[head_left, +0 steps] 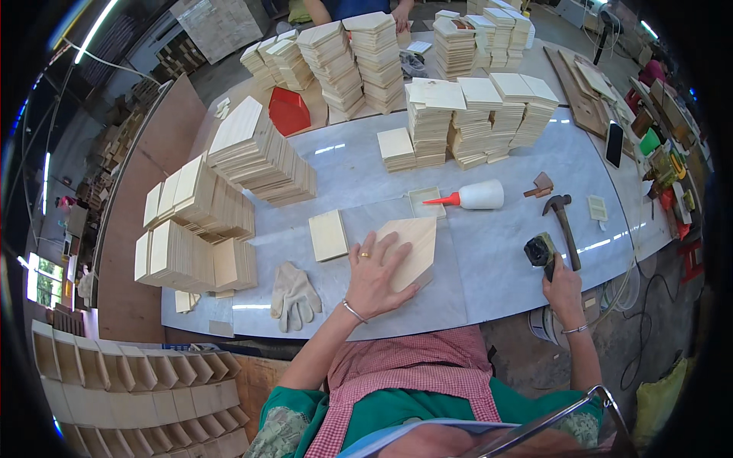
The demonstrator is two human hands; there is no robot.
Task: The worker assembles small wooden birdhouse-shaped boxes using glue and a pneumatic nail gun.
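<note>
My left hand [379,273] lies with fingers spread on a pale, pointed wooden board [416,243] in front of me. A smaller rectangular wooden piece [329,235] is just left of my fingertips. My right hand [563,294], at the table's right front edge, is closed round the handle of a black hand tool [540,250] with a bulky head; its exact kind is unclear. Beside it lies a hammer [563,225]. A white glue bottle [481,195] with a red nozzle rests on its side beyond the board, its tip over a small shallow wooden frame [426,202].
Stacks of wooden boards stand at left [259,156] and at the back right [435,114]. A work glove [295,296] is near the front edge; a red pointed piece [289,111] lies farther back. A phone [614,143] is at right. Another person's hand [402,17] shows across the table.
</note>
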